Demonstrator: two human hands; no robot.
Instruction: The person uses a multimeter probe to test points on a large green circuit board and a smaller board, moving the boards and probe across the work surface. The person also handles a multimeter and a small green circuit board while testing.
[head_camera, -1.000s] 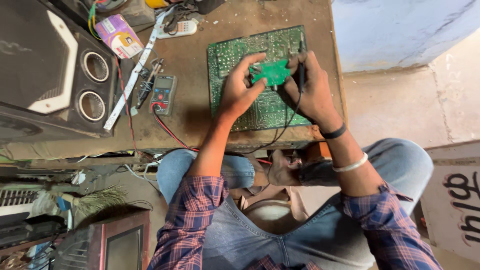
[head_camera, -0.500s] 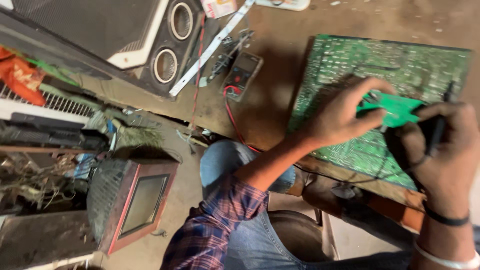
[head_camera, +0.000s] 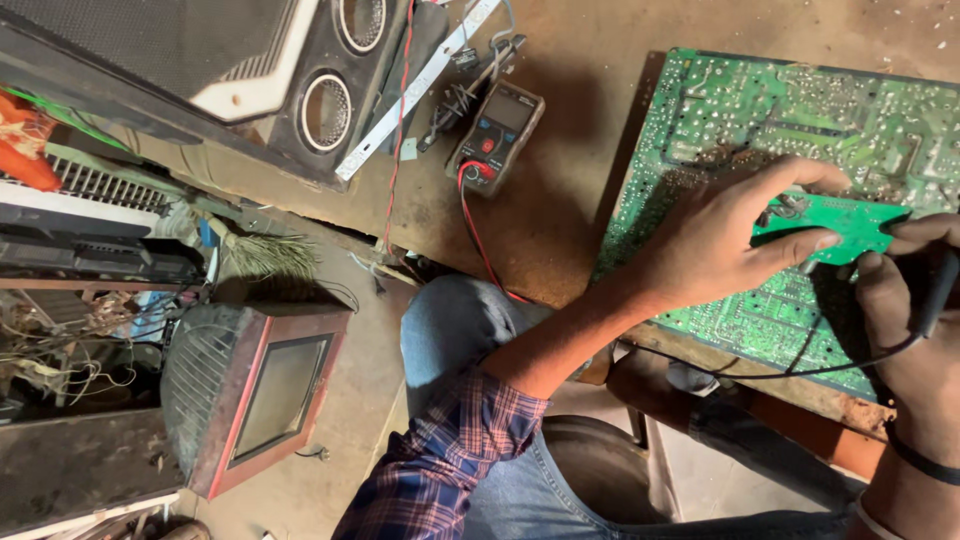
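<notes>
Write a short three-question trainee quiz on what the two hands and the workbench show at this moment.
1. True or false: the left hand pinches the small green board between thumb and fingers.
2. What does the right hand grip?
A. a black corded tool
B. a paintbrush
C. a spanner
3. Fill in: the small board is held above the ____ green circuit board lying on the bench.

Key
1. True.
2. A; its cord runs off towards the bench edge.
3. Large. The multimeter, with a red lead, lies to the left, apart from both hands.
</notes>
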